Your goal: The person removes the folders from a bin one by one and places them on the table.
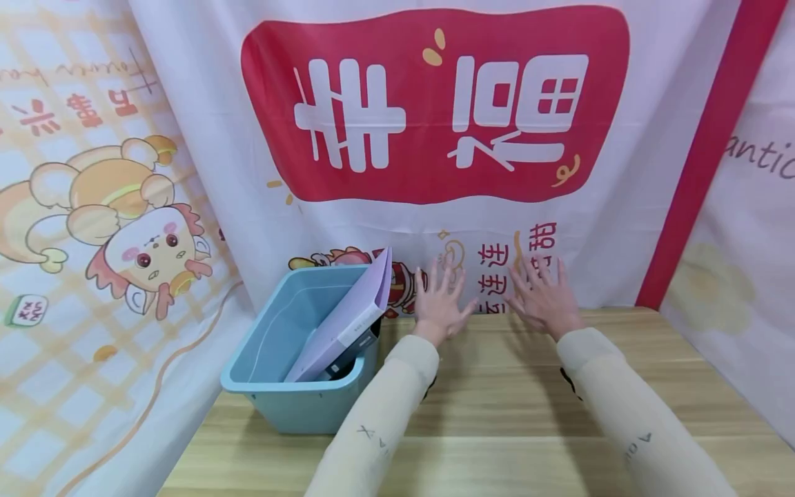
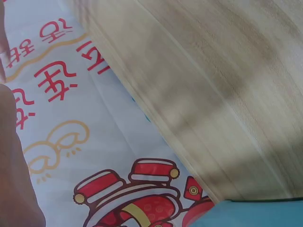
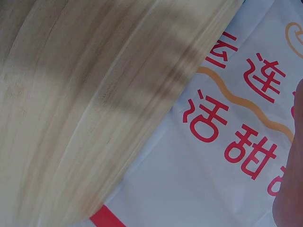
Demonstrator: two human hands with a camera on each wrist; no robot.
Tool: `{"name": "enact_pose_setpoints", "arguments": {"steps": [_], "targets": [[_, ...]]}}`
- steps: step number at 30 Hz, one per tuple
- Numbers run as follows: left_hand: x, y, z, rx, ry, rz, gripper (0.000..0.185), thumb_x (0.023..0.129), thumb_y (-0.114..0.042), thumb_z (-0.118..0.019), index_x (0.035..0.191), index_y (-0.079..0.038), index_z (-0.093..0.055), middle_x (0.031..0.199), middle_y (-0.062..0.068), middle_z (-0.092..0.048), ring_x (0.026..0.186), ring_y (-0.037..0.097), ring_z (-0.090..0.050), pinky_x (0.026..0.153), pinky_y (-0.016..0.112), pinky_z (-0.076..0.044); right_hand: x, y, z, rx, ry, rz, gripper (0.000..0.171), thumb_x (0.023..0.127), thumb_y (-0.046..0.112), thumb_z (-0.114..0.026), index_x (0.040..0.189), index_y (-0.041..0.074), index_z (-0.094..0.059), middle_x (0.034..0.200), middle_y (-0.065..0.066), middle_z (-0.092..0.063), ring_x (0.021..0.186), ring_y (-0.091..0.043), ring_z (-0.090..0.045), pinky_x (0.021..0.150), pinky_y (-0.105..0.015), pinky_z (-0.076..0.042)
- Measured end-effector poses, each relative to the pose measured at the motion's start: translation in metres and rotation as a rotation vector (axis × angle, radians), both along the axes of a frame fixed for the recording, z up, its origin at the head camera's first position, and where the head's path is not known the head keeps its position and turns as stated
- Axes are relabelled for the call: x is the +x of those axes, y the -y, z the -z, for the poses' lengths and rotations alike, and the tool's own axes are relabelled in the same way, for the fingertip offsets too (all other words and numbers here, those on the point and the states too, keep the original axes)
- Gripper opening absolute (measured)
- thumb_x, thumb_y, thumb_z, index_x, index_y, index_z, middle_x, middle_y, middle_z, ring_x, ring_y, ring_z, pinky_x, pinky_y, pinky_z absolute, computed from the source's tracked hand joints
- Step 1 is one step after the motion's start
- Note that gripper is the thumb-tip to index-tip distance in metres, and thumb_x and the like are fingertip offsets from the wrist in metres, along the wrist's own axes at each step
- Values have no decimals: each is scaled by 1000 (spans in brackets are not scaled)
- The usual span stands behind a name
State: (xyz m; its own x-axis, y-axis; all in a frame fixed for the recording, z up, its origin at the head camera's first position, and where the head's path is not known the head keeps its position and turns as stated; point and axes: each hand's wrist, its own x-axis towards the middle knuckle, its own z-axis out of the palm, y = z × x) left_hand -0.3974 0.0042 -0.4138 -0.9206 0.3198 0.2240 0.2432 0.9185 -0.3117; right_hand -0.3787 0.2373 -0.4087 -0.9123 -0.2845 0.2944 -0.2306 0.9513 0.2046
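Note:
Both hands are stretched forward above the far part of the wooden table, fingers spread and holding nothing. My left hand (image 1: 439, 304) is just right of a blue plastic bin (image 1: 304, 407). In the bin leans a light purple folder (image 1: 341, 321), tilted, its upper end sticking out past the rim. Dark items (image 1: 354, 355) lie under the folder, mostly hidden by it. My right hand (image 1: 546, 298) is farther right, in front of the printed cloth. In the wrist views only a blurred edge of each hand shows, with the bin's rim (image 2: 255, 213) at the bottom of the left one.
The wooden table (image 1: 497, 455) ends at the back against a hanging white cloth (image 1: 627, 255) with a red panel and characters. Another cloth (image 1: 62, 386) with cartoon prints hangs at the left. A pale cloth (image 1: 739, 276) closes off the right side.

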Motion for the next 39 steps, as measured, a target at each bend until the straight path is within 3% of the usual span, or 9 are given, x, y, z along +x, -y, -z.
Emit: {"name": "enact_pose_setpoints", "arguments": {"steps": [8,17,25,32,39], "targets": [[7,-3,1,-5,-4,32,76,97,-75,1,164,-38,-2,172,1,3,158,33,6,121,64,-2,-2,-1,3,13,-18,-15,70,106,57,-35,161,14,-30,167,-20,-20,154,-45,-13,118,-70,-2],[11,2,-3,-5,-4,37,75,99,-75,-6,164,-38,-1,173,0,1,158,33,5,121,64,-3,-2,7,-2,-9,23,-23,70,106,55,-37,162,13,-29,167,-22,-16,153,-48,-10,116,-71,2],[21,2,-6,19,5,52,78,94,-76,5,163,-39,2,171,-2,10,158,34,7,120,64,-6,1,-6,-2,-14,15,-44,74,105,62,-30,161,14,-29,167,-22,-18,153,-48,-12,116,-72,-2],[29,4,-9,23,12,67,77,95,-76,3,163,-39,2,172,-2,8,158,34,6,120,64,0,5,-6,-2,-63,30,-57,75,106,63,-25,162,13,-25,167,-22,-17,153,-48,-10,117,-71,1],[40,4,-14,64,27,81,75,97,-75,-2,162,-39,5,171,-2,9,156,34,15,119,64,8,10,-2,-8,-74,45,-66,73,107,60,-25,162,11,-27,168,-22,-15,154,-48,-7,117,-70,5]]}}
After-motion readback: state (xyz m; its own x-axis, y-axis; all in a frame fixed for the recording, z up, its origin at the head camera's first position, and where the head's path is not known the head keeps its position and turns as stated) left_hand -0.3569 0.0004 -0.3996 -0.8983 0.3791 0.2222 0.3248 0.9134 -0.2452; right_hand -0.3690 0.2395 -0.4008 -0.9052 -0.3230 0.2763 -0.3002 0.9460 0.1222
